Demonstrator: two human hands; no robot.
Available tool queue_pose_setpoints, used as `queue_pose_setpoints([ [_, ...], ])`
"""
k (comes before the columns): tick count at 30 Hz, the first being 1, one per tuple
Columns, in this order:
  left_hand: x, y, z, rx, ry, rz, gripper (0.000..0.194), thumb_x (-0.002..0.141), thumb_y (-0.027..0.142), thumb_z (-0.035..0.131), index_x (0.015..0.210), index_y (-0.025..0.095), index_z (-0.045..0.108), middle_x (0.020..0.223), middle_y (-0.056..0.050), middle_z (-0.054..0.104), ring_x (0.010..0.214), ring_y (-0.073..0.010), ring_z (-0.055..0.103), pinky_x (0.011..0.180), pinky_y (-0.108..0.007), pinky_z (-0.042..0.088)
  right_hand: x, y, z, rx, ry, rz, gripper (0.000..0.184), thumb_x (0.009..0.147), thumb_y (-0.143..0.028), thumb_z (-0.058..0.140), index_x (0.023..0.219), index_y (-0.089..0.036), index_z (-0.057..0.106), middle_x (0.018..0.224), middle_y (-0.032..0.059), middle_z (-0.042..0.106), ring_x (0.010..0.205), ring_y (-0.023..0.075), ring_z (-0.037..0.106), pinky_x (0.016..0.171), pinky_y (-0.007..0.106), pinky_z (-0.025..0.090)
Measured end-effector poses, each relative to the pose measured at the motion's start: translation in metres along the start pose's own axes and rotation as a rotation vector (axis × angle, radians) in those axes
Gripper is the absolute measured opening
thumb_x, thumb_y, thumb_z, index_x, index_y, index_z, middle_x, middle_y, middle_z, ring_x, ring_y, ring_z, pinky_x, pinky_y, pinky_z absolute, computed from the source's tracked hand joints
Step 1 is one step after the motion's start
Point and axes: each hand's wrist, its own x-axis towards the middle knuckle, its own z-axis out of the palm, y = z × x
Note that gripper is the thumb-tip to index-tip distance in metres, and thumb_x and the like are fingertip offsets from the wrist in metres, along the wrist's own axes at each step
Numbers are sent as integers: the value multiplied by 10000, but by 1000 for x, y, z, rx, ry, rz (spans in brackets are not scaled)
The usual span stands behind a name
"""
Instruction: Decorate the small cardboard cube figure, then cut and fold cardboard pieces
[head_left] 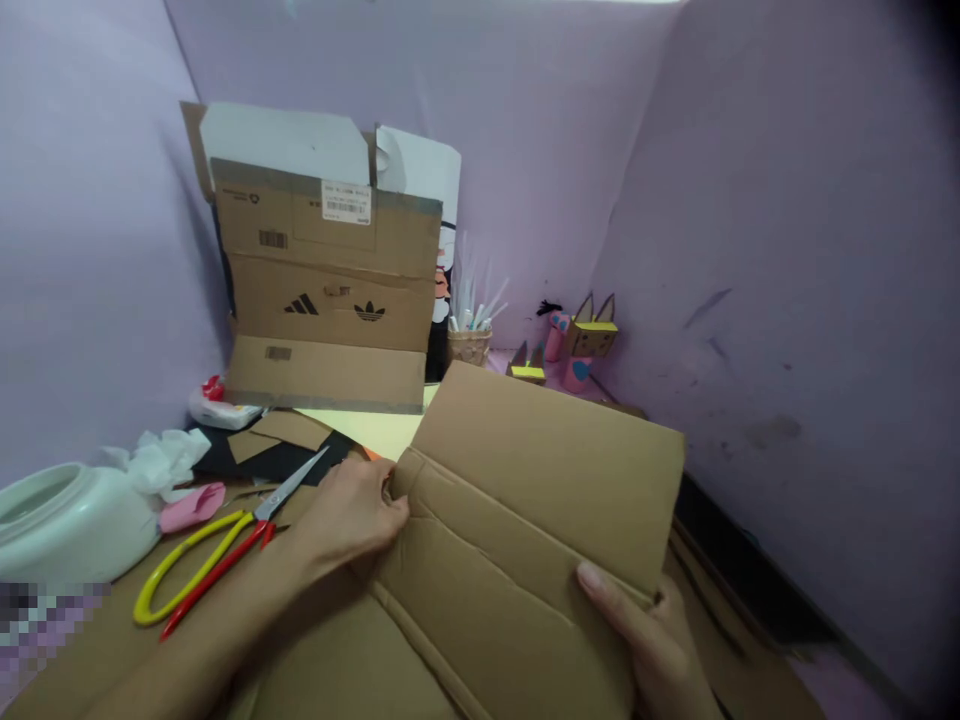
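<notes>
A large creased sheet of brown cardboard (517, 560) is held up in front of me, its upper panel tilted away. My left hand (364, 510) pinches its left edge near a fold line, fingers closed on it. On the right edge my right hand (649, 635) grips the same sheet, thumb on the near face and the other fingers mostly hidden behind. Just left of my left hand lie scissors (259, 520) with one yellow and one red handle, their blades pointing up and right.
A flattened cardboard box (330, 310) stands against the back wall. Beside it is a cup (470, 348) of white sticks. Small cardboard animal figures (589, 340) stand back right. A white round container (75, 525), crumpled tissue (169, 460) and cardboard scraps (281, 435) lie left.
</notes>
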Motion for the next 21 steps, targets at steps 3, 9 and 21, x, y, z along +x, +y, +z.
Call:
queue_pose_setpoints([
  [3,1,5,3,68,2,-27,168,711,302,448,731,175,555,672,-82,628,616,-221,598,514,-274,340,-2,4,-4,-97,58,-4,441,534,-448,764,861,-166,677,792,135,732,748,336,681,652,427,536],
  [9,-1,13,2,184,5,-46,228,730,268,407,853,147,555,696,-123,639,658,-277,618,551,-314,351,-6,6,-3,-246,169,-101,471,489,-499,759,811,-166,674,840,159,724,783,344,671,643,410,532],
  [21,0,3,3,38,15,25,88,725,166,418,762,186,495,644,-49,593,589,-191,569,527,-267,321,-1,11,-4,-237,191,-30,488,471,-517,766,802,-170,678,782,143,730,739,343,677,630,418,540],
])
